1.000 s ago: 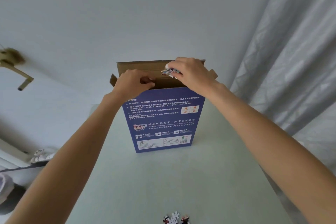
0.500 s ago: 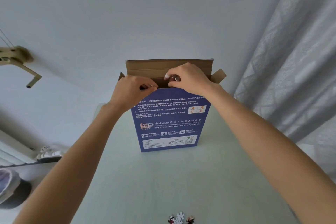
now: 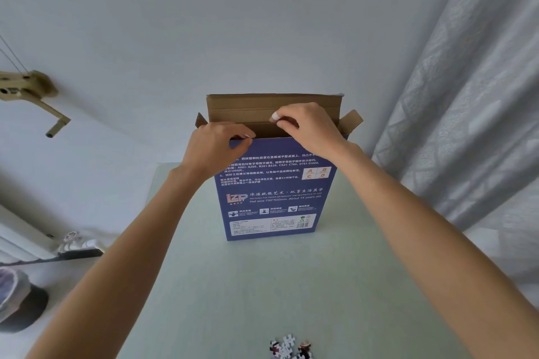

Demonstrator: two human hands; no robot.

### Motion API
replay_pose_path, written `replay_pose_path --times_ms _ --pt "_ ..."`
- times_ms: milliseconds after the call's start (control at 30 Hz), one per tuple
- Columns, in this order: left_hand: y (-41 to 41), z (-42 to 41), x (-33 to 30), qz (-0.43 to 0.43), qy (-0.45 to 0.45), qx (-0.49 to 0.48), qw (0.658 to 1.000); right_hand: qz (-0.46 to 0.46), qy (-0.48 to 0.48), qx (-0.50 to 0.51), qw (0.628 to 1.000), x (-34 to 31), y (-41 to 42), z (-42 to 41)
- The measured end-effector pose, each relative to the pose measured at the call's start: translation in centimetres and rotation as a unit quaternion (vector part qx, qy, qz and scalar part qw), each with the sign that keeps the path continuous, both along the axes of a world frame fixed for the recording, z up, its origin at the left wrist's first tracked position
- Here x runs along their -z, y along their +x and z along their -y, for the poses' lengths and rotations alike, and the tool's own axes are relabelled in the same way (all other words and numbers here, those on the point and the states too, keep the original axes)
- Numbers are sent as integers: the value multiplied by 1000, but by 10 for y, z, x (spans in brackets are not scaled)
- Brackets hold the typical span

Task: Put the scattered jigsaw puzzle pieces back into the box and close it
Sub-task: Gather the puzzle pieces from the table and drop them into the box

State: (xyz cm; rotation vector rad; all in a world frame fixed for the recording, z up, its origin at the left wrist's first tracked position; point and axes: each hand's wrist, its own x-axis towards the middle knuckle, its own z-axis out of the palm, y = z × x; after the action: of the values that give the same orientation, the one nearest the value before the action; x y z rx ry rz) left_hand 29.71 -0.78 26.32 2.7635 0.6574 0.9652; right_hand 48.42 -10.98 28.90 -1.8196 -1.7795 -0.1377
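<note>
Cardboard box (image 3: 271,192), blue printed face, raw brown flaps; matt table (image 3: 262,285).

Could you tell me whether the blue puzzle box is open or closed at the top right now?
Open: the blue puzzle box stands upright with its brown lid flap raised and a side flap sticking out.
</note>
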Motion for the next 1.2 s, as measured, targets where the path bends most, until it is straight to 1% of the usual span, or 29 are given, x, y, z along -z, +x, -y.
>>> replay_pose_path --times_ms 33,100,133,200,267,367,467,533,567,600,667,733,800,833,900,967,1033,1067,1133,1200 --pt "0 1 1 10 14 0 1000 -4 25 -3 1000 -1 -3 4" --pt "-3 6 3 37 71 -7 997 3 88 -4 996 2 -12 20" --pt "-4 11 4 57 103 -11 993 14 118 -3 993 6 -17 31" --pt "-11 23 14 96 138 -5 986 47 146 10 988 24 -31 57" --pt "-19 41 31 127 139 13 982 73 147 23 986 53 -44 84" --pt "-37 82 71 133 77 30 988 77 97 31 992 108 -65 131" --pt "-55 126 123 86 -46 19 995 43 0 45 998 166 -80 181" --pt "-65 151 157 32 -155 2 987 3 -72 58 996 200 -85 214" --pt "-68 161 171 -6 -207 -3 978 -8 -124 67 990 215 -84 228" --pt "-70 174 189 -46 -251 -1 967 -20 -184 84 979 231 -84 249" --pt "-74 191 215 -112 -299 2 948 -61 -287 131 947 256 -85 283" --pt "-72 209 240 -154 -320 10 935 -113 -365 184 905 275 -88 320" --pt "-70 222 258 -202 -322 9 925 -152 -421 222 866 287 -97 347" --pt "-68 229 266 -235 -318 11 918 -166 -439 244 849 292 -102 360" --pt "-68 240 278 -315 -312 23 896 -183 -456 278 826 297 -114 378" --pt "-72 252 286 -383 -310 35 869 -209 -447 291 820 301 -129 389" --pt "-79 264 289 -414 -289 46 862 -232 -430 265 831 302 -146 388" --pt "-84 269 289 -419 -279 52 862 -226 -424 241 843 304 -154 383" --pt "-98 280 289 -415 -282 55 863 -205 -410 200 866 309 -166 369" --pt "-115 290 288 -403 -299 48 864 -207 -394 179 877 309 -175 349"
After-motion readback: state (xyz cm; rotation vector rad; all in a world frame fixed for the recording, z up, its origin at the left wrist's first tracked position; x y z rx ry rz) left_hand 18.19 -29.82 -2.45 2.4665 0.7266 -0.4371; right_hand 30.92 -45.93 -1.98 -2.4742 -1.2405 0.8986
